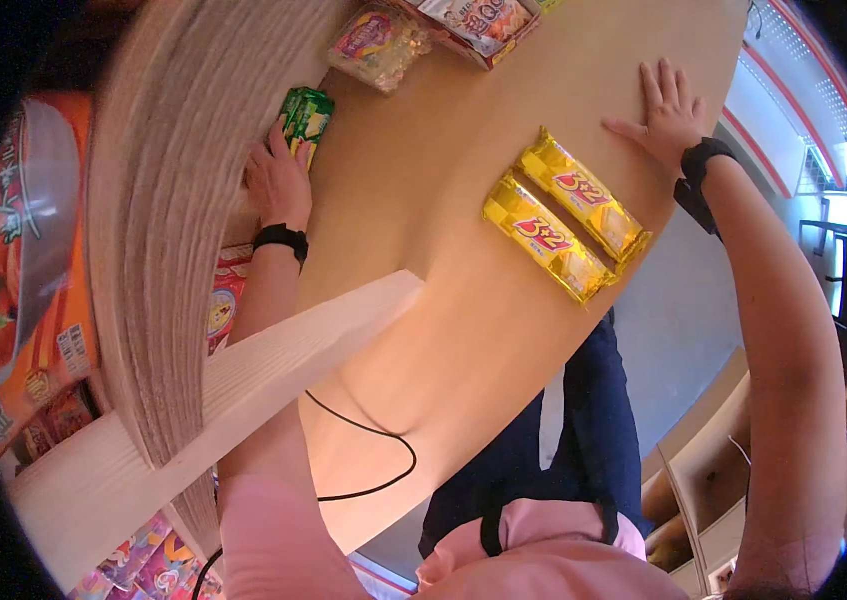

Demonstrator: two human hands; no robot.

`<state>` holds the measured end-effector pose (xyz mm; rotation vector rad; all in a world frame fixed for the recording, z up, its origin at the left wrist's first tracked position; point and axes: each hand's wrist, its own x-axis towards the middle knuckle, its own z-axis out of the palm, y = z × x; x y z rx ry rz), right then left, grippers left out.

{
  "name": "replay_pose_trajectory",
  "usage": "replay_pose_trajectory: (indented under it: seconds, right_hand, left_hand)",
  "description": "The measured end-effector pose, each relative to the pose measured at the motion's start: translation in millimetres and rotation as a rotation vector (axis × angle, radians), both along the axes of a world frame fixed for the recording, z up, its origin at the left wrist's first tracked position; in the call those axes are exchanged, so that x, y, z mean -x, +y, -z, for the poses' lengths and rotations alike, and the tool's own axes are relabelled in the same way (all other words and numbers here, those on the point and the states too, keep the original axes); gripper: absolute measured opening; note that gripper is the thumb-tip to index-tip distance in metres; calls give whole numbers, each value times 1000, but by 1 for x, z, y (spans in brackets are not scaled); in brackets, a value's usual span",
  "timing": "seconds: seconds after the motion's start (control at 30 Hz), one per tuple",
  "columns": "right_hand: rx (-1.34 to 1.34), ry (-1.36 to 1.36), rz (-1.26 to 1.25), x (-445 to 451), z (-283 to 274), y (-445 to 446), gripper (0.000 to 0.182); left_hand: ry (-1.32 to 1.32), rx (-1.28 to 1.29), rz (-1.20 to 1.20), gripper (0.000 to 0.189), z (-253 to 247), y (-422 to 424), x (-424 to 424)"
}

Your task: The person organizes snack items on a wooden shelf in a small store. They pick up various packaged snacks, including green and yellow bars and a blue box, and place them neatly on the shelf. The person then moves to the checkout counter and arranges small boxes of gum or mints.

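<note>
My left hand [282,181] reaches past the wooden shelf upright and has its fingers on the near end of a green biscuit packet [308,112]. The packet lies along the back side of the wooden tabletop [408,225], close to the shelf. Part of my palm and the packet's lower end are hidden. Flat on the tabletop at the right, my right hand [669,116] spreads its fingers and holds nothing. Between the hands lie two yellow biscuit packets, one nearer my body [543,236] and one farther off [584,195], side by side and slightly apart.
A thick wooden board [168,187] and a pale crossbar [281,337] stand over my left forearm. Beyond the green packet are a clear snack pack [378,49] and an open display box [476,26]. A black cable [408,465] loops across the tabletop. Orange packaging [40,247] fills the left.
</note>
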<state>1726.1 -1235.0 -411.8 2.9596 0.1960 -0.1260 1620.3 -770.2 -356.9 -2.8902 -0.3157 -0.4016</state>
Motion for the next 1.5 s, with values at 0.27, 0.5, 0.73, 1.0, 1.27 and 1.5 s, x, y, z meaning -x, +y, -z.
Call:
replay_pose_trajectory:
  seconds: [0.27,0.5,0.73,1.0,1.27,1.5]
  right_hand:
    - [-51,28,4,-1,1,-5,113]
    - [-48,56,8,0,-4,-2,114]
    - [-70,53,16,3,-10,6,115]
    - [-130,172,47,8,-29,7,117]
    - [-176,204,13,10,-43,5,117]
    - [-371,26,-54,15,-29,-6,111]
  left_hand:
    - [-60,-114,71,56,6,7,-18]
    - [-98,-167,65,73,-1,-7,-11]
    - [-139,-122,121,83,-17,-19,33]
    - [58,67,-29,82,-24,-50,168]
    - [271,740,249,15,-79,-190,230]
    - [-108,986,-106,98,-77,-249,33]
